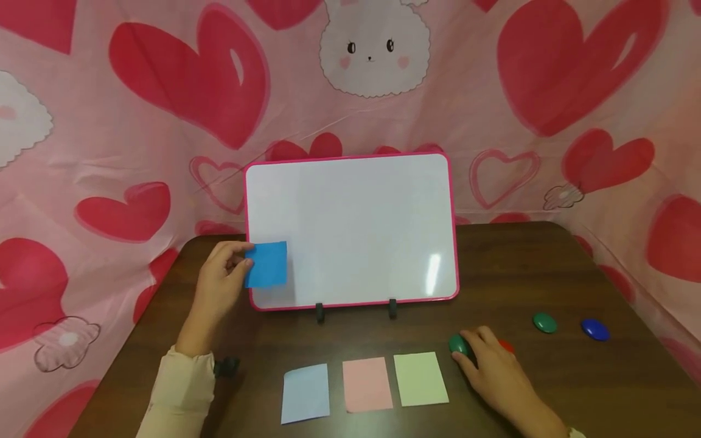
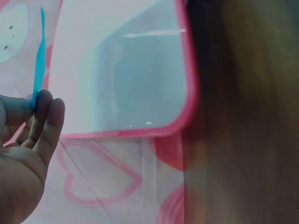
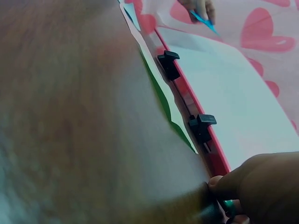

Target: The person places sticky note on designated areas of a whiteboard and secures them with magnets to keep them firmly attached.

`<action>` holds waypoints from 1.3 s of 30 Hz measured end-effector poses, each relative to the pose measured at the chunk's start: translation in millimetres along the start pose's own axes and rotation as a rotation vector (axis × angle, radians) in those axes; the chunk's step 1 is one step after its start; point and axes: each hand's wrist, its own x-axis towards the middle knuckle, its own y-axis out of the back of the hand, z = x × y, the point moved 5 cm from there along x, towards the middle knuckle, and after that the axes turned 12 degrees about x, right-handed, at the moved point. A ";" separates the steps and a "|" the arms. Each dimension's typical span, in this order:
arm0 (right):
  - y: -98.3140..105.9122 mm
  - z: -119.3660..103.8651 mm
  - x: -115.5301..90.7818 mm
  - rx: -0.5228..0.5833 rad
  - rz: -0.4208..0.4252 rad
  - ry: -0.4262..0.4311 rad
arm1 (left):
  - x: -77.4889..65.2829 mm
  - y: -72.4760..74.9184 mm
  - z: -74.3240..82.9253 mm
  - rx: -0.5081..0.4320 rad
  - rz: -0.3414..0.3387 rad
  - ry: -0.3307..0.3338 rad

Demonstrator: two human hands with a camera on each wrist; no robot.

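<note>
My left hand [image 1: 219, 277] pinches a bright blue sticky note [image 1: 269, 265] by its left edge, between thumb and fingers. The note stands in front of the lower left part of a pink-framed whiteboard [image 1: 356, 225]; in the left wrist view it appears edge-on, apart from the board. Low on the right, my right hand [image 1: 501, 377] holds a round green magnet [image 1: 457, 344] between thumb and fingers at the tabletop. A red magnet [image 1: 506, 346] shows partly behind that hand. In the right wrist view the green magnet [image 3: 228, 206] is mostly hidden by the fingers.
Pale blue [image 1: 305, 393], pink [image 1: 367, 385] and light green [image 1: 421, 379] sticky notes lie in a row before the board. Two black clips [image 1: 320, 312] hold its lower edge. Another green magnet [image 1: 544, 322] and a blue magnet [image 1: 595, 329] lie at right. A heart-patterned cloth [image 1: 296, 103] hangs behind.
</note>
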 end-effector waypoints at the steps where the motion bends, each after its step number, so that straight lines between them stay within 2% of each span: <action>1: -0.4 -0.2 0.1 0.001 0.000 0.002 | 4.0 -0.6 0.1 -0.006 0.008 0.000; 10: -0.3 -0.1 -0.2 -0.003 -0.005 -0.009 | 39.0 -5.0 3.5 -0.021 0.067 -0.061; 15: -2.1 -0.5 1.3 0.001 -0.008 -0.010 | 53.7 -10.7 4.7 0.007 0.051 -0.083; 21: -2.9 -1.0 1.5 0.006 -0.006 -0.008 | 68.6 -22.5 -0.8 0.052 0.034 -0.097; 28: -1.6 1.1 -1.2 0.004 -0.015 -0.016 | 74.0 -25.5 -2.0 0.053 0.077 -0.088; 33: -1.9 1.7 -1.1 0.005 -0.022 -0.023 | 74.1 -25.3 -3.1 0.077 0.069 -0.059; 39: -3.0 2.3 0.8 0.001 -0.031 -0.022 | 74.1 -26.7 -3.4 0.157 0.052 -0.052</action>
